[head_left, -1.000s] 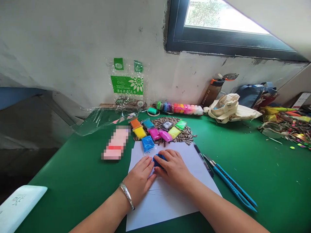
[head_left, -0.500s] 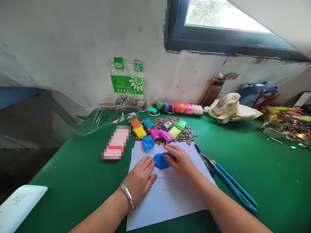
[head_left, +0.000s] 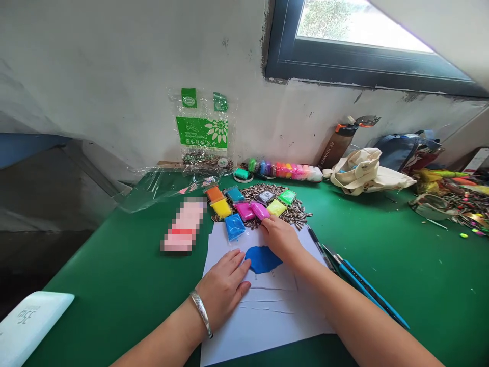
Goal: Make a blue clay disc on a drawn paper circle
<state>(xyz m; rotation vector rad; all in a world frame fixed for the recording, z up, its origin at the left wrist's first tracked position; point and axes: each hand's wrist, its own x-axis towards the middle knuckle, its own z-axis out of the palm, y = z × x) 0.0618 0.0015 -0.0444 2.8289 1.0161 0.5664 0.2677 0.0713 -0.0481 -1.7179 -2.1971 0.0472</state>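
On white paper point(head_left: 267, 326) left hand point(head_left: 225, 283) lies flat, right hand point(head_left: 283, 238) (grip hidden, unclear) at magenta packet point(head_left: 259, 209)

"BE YOUNGER" — brown bottle point(head_left: 336, 146), Chinese characters — green bag label point(head_left: 196, 133), unclear marking on white device point(head_left: 40, 329)

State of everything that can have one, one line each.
Blue clay: flattened, uneven edge, on the paper
White paper: lying on the table, lines across it
Left hand: spread, beside the clay
Right hand: at a magenta packet, grip unclear
Blue packet: lying over paper's far edge
Sunflower seeds: loose, heaped
Bottle: lid flipped open
Canvas tote: slumped
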